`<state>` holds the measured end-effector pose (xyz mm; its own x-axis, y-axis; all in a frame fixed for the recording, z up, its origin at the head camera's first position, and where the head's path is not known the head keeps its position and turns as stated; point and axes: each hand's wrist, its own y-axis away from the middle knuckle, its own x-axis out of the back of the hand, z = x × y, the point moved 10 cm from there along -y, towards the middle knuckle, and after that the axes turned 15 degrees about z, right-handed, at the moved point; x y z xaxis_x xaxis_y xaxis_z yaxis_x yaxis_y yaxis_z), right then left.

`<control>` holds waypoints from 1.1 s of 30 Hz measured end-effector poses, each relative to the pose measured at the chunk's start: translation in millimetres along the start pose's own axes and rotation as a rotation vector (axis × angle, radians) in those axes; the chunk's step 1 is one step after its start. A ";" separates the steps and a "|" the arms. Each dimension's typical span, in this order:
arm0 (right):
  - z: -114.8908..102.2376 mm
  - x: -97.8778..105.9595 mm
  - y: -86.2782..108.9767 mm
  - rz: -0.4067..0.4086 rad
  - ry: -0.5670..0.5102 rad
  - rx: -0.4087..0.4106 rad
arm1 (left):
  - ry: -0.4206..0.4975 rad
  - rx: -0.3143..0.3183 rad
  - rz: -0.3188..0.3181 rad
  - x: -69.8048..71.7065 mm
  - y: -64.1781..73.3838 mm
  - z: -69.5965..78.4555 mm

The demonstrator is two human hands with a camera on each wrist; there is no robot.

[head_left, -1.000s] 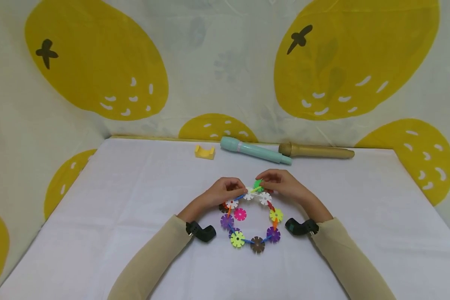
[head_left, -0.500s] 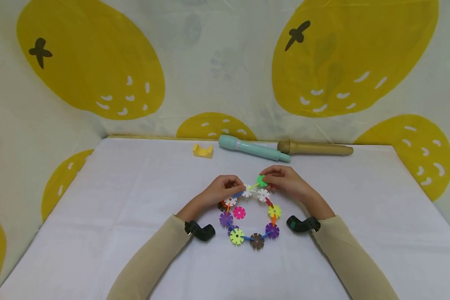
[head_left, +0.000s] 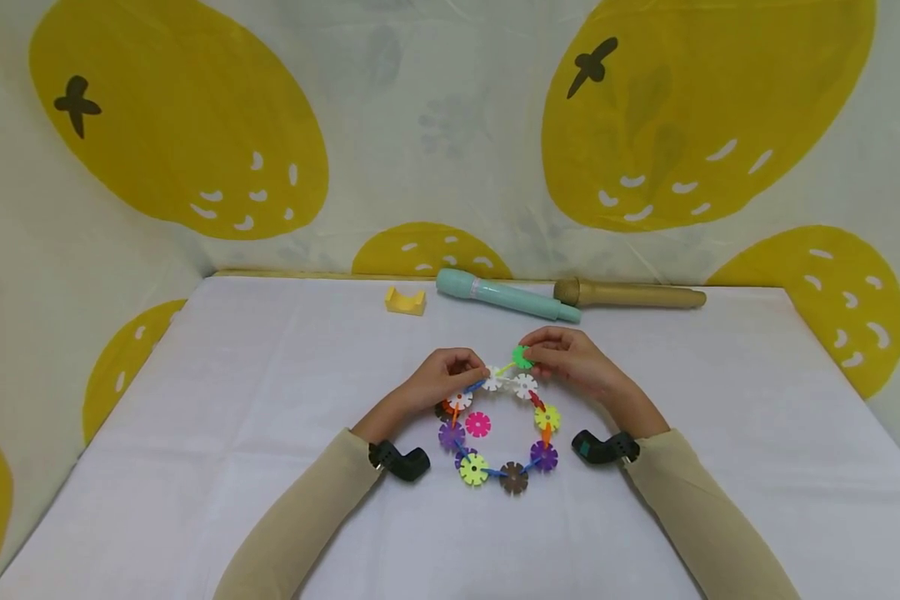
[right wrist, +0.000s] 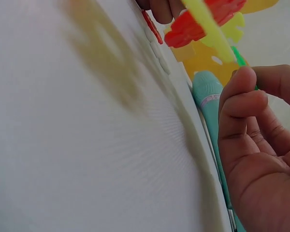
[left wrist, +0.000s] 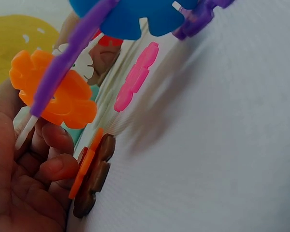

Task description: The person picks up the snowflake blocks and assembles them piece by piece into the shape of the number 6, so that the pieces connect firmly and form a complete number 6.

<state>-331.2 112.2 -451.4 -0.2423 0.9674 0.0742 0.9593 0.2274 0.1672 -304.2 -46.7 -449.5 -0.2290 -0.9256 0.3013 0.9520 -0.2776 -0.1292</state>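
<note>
A faintly creased white tablecloth (head_left: 157,467) lies beneath a multicoloured ring (head_left: 547,417) of flat, notched plastic discs slotted together crosswise, between both hands. The left hand (head_left: 442,380) pinches its far side; the right hand (head_left: 567,360) pinches a green disc (head_left: 521,357).

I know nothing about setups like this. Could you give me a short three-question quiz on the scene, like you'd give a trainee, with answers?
1. Which hand pinches the bright green, notched plastic disc?

2. True or false: the bright pink, notched plastic disc lies inside the loop of linked, multicoloured plastic discs.

3. Fill in: in the head view, the mint-green, microphone-shaped object lies between the gold, microphone-shaped object and the small, U-shaped ____ block.

Key: 1. The right hand. 2. True. 3. Yellow.
</note>
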 end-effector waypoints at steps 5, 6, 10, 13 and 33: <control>-3.5 -2.5 1.7 -0.004 -0.014 -0.001 | -0.017 0.009 0.001 -0.2 -0.5 -0.7; -3.8 -2.8 1.7 -0.003 -0.015 -0.004 | -0.018 0.009 0.001 -0.2 -0.6 -0.6; -2.8 -3.5 1.4 0.007 -0.024 -0.026 | -0.022 0.008 0.001 -0.3 -0.6 -0.4; -1.0 -3.9 1.3 0.022 -0.033 -0.046 | -0.032 0.010 0.004 0.6 -0.1 -1.5; -4.3 -18.3 4.9 0.010 0.038 -0.002 | 0.052 0.034 -0.016 0.1 1.3 0.3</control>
<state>-322.8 95.2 -447.8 -0.2379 0.9647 0.1132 0.9615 0.2174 0.1682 -302.9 -47.0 -449.3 -0.2538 -0.9333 0.2540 0.9542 -0.2846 -0.0923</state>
